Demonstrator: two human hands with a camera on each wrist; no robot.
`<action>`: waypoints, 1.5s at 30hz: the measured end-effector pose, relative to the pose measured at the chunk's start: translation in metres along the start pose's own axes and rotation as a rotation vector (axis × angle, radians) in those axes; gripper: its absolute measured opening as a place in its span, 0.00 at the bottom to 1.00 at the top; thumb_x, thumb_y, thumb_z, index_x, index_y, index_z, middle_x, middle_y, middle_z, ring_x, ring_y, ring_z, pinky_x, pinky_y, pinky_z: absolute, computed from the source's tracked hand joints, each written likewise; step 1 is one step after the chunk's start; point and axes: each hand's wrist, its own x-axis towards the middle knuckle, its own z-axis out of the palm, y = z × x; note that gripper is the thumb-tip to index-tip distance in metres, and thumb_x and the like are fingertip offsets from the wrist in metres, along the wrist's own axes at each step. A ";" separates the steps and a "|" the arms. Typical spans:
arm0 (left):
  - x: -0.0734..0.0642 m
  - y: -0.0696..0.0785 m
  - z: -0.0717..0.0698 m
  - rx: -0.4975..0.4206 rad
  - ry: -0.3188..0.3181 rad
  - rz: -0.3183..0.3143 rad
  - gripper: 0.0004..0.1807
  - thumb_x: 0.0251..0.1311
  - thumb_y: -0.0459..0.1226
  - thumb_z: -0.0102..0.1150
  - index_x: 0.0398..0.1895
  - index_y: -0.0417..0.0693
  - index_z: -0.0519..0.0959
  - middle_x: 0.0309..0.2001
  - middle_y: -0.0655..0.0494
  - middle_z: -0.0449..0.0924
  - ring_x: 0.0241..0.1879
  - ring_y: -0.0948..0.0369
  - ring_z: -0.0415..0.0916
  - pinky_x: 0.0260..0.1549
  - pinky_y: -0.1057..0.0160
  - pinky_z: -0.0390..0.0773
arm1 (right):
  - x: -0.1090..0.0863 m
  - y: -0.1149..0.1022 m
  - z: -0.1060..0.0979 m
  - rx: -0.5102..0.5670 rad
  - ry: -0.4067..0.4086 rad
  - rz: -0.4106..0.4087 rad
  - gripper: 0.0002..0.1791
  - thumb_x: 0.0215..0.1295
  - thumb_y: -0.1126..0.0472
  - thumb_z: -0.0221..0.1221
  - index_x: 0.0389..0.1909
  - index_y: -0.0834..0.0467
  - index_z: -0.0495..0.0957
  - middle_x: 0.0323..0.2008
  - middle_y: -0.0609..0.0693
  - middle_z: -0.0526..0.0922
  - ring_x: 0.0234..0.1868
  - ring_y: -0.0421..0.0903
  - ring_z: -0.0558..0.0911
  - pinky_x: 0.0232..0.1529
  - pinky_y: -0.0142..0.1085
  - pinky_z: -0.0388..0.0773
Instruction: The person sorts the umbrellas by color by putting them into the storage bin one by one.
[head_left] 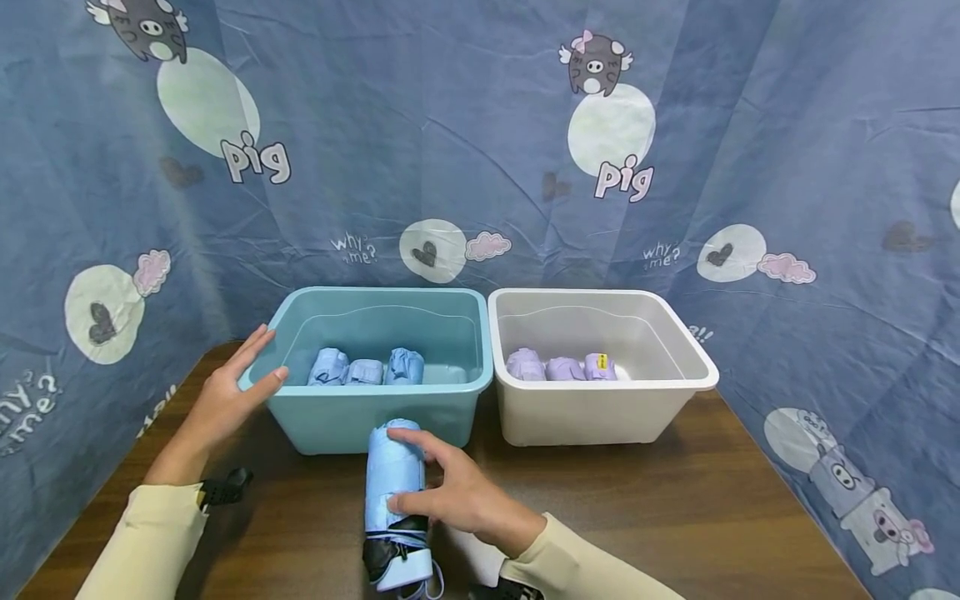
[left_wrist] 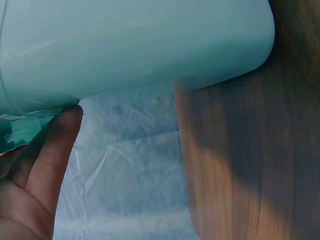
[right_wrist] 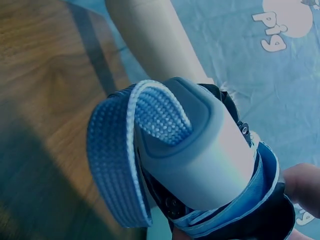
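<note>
A folded light-blue umbrella [head_left: 395, 479] is in my right hand [head_left: 468, 492], thumb and fingers around its wrapped fabric. Its white handle end [right_wrist: 200, 155] and woven wrist strap [right_wrist: 112, 160] fill much of the right wrist view. In the head view the umbrella stands in front of the teal bin [head_left: 375, 417], handle toward me. At that bin's left front corner, my left hand [head_left: 225, 400] rests on the rim with its fingers extended. Inside lie rolled blue bundles [head_left: 365, 372] that look like more folded umbrellas; their lower parts are hidden by the front wall.
Right beside the teal bin stands a white bin [head_left: 585, 417] with rolled lilac bundles [head_left: 565, 368] in it. Both bins sit on a brown wooden table [head_left: 637, 508]. A blue printed cloth [head_left: 480, 150] hangs behind and along the sides.
</note>
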 end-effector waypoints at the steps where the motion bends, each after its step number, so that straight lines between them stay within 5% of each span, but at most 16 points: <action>1: 0.000 0.000 0.000 0.001 -0.002 -0.003 0.40 0.66 0.49 0.54 0.77 0.54 0.50 0.77 0.59 0.39 0.74 0.40 0.38 0.59 0.26 0.47 | -0.001 -0.001 0.000 0.005 -0.004 0.002 0.37 0.53 0.64 0.68 0.62 0.33 0.71 0.46 0.52 0.71 0.31 0.43 0.80 0.24 0.35 0.75; 12: -0.002 0.000 0.000 -0.001 -0.002 -0.024 0.40 0.66 0.50 0.54 0.77 0.57 0.50 0.77 0.64 0.38 0.74 0.42 0.37 0.59 0.26 0.48 | -0.011 -0.015 -0.004 0.048 -0.026 -0.005 0.37 0.54 0.65 0.68 0.62 0.32 0.71 0.48 0.54 0.69 0.37 0.47 0.82 0.37 0.38 0.80; 33: 0.001 0.000 0.001 -0.006 -0.003 -0.004 0.40 0.67 0.50 0.54 0.77 0.55 0.49 0.77 0.61 0.37 0.73 0.40 0.37 0.58 0.25 0.47 | -0.020 -0.051 -0.014 0.044 -0.080 -0.047 0.37 0.57 0.62 0.67 0.63 0.29 0.68 0.52 0.54 0.68 0.38 0.46 0.82 0.41 0.39 0.80; 45: 0.001 0.001 0.000 -0.006 -0.005 0.003 0.40 0.66 0.49 0.54 0.77 0.55 0.50 0.77 0.62 0.38 0.74 0.41 0.37 0.58 0.26 0.47 | -0.014 -0.079 -0.030 0.047 -0.017 -0.073 0.38 0.58 0.63 0.67 0.64 0.28 0.68 0.54 0.57 0.65 0.40 0.48 0.82 0.38 0.39 0.79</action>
